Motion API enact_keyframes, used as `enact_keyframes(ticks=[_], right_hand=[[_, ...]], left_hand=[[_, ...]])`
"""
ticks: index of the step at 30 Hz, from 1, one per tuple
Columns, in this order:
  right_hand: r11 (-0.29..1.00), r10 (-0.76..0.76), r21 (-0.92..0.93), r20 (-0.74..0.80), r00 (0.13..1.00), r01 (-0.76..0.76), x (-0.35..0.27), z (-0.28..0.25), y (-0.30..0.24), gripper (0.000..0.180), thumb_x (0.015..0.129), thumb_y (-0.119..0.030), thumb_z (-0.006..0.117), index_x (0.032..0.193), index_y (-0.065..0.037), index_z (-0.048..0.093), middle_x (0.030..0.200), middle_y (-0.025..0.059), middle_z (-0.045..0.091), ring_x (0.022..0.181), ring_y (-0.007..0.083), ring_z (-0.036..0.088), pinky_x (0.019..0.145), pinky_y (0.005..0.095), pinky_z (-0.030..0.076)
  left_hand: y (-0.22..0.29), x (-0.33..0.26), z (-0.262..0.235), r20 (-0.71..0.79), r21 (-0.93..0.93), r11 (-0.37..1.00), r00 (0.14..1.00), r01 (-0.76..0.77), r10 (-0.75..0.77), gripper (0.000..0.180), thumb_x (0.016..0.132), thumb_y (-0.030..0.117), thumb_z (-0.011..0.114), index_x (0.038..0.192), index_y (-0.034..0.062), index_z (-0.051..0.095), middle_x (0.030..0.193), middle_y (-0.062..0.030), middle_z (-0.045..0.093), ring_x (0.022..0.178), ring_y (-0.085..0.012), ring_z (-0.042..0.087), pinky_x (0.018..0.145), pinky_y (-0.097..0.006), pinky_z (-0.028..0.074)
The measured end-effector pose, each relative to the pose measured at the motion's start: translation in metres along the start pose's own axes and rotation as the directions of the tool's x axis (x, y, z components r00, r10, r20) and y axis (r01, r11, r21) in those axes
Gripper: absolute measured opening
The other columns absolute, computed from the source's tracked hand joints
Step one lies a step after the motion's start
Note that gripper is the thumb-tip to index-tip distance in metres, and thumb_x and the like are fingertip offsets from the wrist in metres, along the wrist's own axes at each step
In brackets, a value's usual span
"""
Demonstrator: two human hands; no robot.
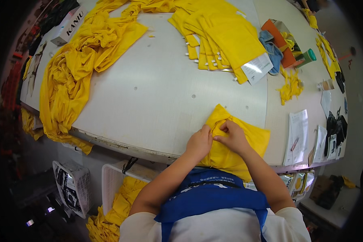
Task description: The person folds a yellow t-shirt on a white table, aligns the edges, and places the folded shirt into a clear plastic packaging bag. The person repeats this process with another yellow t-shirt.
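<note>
A yellow cloth piece (252, 139) lies at the table's front edge, partly hanging over it against my blue apron. My left hand (200, 142) pinches its upper left part, fingers closed on the fabric. Close beside it, my right hand (233, 136) grips a fold of the same cloth between thumb and bent fingers. Whether anything small sits between the fingertips is hidden. Farther back lies a fanned stack of flat yellow cloth pieces (230, 36) with small white tags, a printed paper sheet (256, 68) sticking out beneath.
A long heap of crumpled yellow fabric (70, 76) runs along the left. At right stand an orange box (284, 44), a green-capped container (308, 56), yellow scraps (290, 86) and papers (296, 137). Below the table edge, a white basket (109, 185) holds yellow cloth beside another basket (74, 187).
</note>
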State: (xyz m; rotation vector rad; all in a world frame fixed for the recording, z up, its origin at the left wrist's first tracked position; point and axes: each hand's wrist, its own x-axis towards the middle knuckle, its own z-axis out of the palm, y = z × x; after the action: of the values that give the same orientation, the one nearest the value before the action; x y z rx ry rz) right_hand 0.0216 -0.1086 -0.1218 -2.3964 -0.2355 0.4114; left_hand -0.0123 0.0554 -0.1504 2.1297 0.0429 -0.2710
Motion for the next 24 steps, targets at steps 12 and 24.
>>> enact_keyframes(ticks=[12, 24], right_hand=[[0.957, -0.279, 0.069, -0.045, 0.959, 0.281, -0.003, -0.014, 0.037, 0.057, 0.07, -0.03, 0.072, 0.119, -0.007, 0.053, 0.126, 0.0166, 0.051, 0.121, 0.0345, 0.044, 0.1, 0.0515, 0.032], [0.921, -0.193, -0.352, -0.039, 0.981, 0.167, -0.037, 0.02, 0.058, 0.074, 0.073, -0.027, 0.067, 0.139, -0.007, 0.039, 0.149, 0.015, 0.031, 0.14, 0.0337, 0.023, 0.112, 0.0534, 0.013]], left_hand=[[-0.005, 0.0, 0.031, 0.119, -0.035, 0.999, 0.992, -0.036, 0.04, 0.015, 0.087, 0.013, 0.051, 0.095, 0.0014, 0.047, 0.074, -0.0258, 0.061, 0.07, -0.044, 0.06, 0.063, -0.052, 0.047], [0.031, 0.006, 0.055, 0.193, 0.174, 0.979, 0.978, -0.11, 0.076, 0.017, 0.082, 0.01, 0.054, 0.091, -0.0032, 0.049, 0.075, -0.0262, 0.062, 0.067, -0.0422, 0.061, 0.061, -0.05, 0.049]])
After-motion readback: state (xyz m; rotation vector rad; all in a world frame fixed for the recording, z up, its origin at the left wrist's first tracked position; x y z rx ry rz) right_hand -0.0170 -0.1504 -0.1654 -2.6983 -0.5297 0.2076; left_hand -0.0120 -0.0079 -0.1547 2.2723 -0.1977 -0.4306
